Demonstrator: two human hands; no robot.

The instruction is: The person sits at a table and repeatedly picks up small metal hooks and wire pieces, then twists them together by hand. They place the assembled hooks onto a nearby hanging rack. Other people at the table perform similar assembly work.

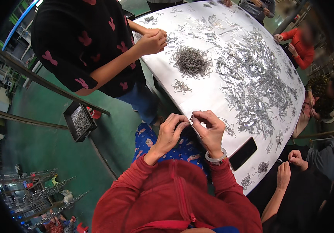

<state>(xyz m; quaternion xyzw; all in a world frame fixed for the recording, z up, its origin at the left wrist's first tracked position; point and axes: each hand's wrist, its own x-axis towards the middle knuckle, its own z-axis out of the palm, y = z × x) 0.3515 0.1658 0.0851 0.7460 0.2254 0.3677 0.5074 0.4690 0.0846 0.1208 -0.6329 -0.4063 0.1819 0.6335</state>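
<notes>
My left hand (170, 133) and my right hand (211, 131) meet in front of my chest, just off the near edge of the white table (167, 73). The fingers of both are pinched together at one spot. A small dark piece (191, 119) shows between the fingertips, too tiny to name. Beyond my hands lies a heap of dark bent wire hooks (193, 63), with a smaller cluster of hooks (182, 86) nearer me. Shiny flat metal pieces (248, 77) spread widely over the table's middle. Some loose wire hooks (227, 127) lie beside my right hand.
A black phone (243, 153) rests by my right wrist. At left stands a person in a black patterned shirt (85, 42), hands together. Other people work along the far and right edges; one pair of hands (284, 173) is close at right. A black crate (80, 121) of metal pieces stands left.
</notes>
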